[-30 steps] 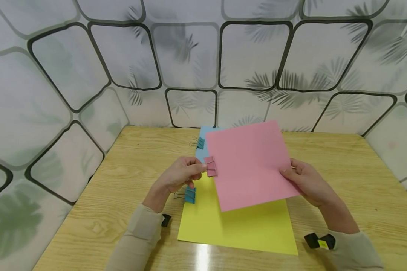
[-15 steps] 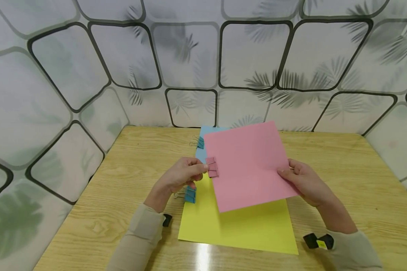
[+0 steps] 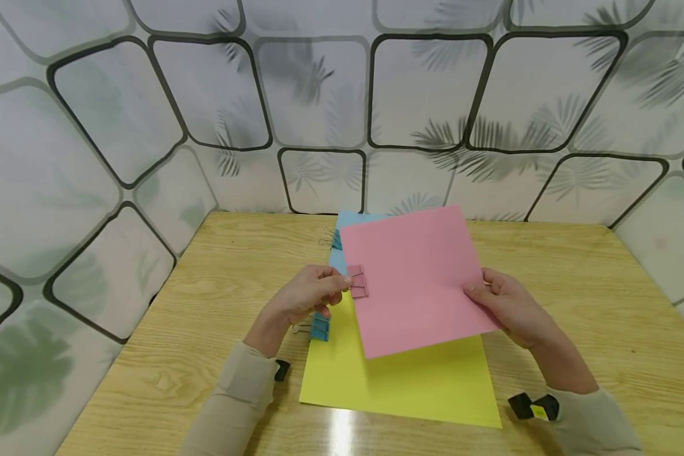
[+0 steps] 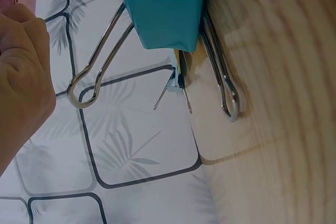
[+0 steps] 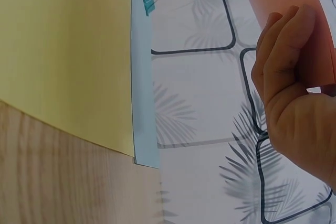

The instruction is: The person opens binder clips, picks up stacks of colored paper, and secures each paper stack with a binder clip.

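Note:
Between thumb and fingers, my left hand (image 3: 299,296) pinches a pink binder clip (image 3: 358,282). That clip sits on the left edge of a pink sheet of paper (image 3: 416,285), raised and tilted over a yellow sheet (image 3: 427,392). My right hand (image 3: 510,307) grips the pink sheet's right edge, thumb on top; its curled fingers (image 5: 283,59) show behind the paper in the right wrist view. Just below my left hand, a large teal binder clip (image 3: 320,327) grips the yellow sheet's left edge. In the left wrist view its teal body (image 4: 165,14) stands close, both wire handles spread.
A light blue sheet (image 3: 365,217) lies behind the yellow one, partly hidden by the pink paper. A smaller teal binder clip (image 3: 337,239) holds its left edge. The wooden table (image 3: 216,253) meets a patterned wall covering (image 3: 325,183) at the back and left.
The pink sheet, its clip and my right hand have shifted slightly left. My left hand has edged a little to the right, still pinching the clip.

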Demonstrator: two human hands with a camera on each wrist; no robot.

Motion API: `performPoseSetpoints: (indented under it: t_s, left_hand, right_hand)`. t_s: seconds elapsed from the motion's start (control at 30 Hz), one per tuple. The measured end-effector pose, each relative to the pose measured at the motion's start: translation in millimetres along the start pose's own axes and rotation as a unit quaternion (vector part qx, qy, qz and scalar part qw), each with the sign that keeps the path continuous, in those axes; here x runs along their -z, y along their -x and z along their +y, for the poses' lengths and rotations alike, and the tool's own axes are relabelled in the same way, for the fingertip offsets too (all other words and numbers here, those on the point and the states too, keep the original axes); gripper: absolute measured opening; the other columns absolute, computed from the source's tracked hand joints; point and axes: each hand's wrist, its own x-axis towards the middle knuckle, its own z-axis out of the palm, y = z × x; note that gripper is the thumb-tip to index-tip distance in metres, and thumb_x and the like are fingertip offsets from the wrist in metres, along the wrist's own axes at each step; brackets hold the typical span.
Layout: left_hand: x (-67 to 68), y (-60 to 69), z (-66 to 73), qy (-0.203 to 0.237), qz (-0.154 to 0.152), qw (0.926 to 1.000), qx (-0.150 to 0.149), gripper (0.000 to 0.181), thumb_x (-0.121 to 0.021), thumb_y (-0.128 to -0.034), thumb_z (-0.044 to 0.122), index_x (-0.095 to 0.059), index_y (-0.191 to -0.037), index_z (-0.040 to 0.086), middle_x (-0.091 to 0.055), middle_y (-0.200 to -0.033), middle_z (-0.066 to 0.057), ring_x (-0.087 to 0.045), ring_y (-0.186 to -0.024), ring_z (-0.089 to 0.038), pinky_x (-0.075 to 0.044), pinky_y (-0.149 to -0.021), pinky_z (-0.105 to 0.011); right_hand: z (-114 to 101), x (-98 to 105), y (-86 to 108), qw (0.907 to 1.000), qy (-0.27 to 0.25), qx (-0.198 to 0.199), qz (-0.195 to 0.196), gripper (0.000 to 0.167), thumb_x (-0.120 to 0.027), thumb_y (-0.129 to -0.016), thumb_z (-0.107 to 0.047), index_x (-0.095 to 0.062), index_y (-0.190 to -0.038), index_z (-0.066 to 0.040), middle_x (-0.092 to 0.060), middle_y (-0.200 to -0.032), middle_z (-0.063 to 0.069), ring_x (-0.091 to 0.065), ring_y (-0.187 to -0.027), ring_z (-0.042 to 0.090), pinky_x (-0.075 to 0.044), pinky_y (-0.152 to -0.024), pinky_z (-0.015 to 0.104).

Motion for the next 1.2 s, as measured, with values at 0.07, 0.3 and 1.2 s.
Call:
performPoseSetpoints:
  t_s: [0.07, 0.3, 1.2]
  left_hand:
    - [-1.0, 0.2, 0.9, 0.0, 0.004, 1.0, 0.009, 0.028, -0.061, -0.0975, 0.028, -0.054, -0.082, 0.005, -0.045, -0.071, -0.002, -0.037, -0.057, -0.012, -0.047, -0.054, -0.029]
    - [-3.8, -0.5, 2.8, 0.028, 0.008, 0.9994, 0.018, 0.03, -0.059, -0.0984, 0.033, -0.058, -0.082, 0.008, -0.049, -0.069, -0.002, -0.039, -0.058, -0.014, -0.051, -0.055, -0.028]
    - [13.7, 3.7, 5.1, -0.007, 0.004, 0.9999, -0.01, 0.046, -0.059, -0.0964, 0.02, -0.051, -0.131, -0.009, -0.061, -0.107, -0.012, -0.056, -0.081, -0.018, -0.056, -0.078, -0.034]
  right_hand:
    - [0, -1, -0.1, 1.0, 0.003, -0.002, 0.002, 0.05, -0.04, -0.108, -0.015, -0.024, -0.139, 0.021, -0.071, -0.096, 0.005, -0.073, -0.079, 0.02, -0.06, -0.067, 0.033]
    - [-2, -2, -0.5, 0.9998, 0.011, -0.013, 0.009, 0.054, -0.041, -0.108, -0.017, -0.021, -0.142, 0.02, -0.071, -0.096, 0.004, -0.073, -0.08, 0.02, -0.06, -0.068, 0.033]
    - [5, 1, -1.8, 0.9983, 0.056, 0.009, 0.014, 0.051, -0.042, -0.108, -0.015, -0.025, -0.143, 0.018, -0.07, -0.101, 0.002, -0.072, -0.084, 0.019, -0.06, -0.067, 0.036]
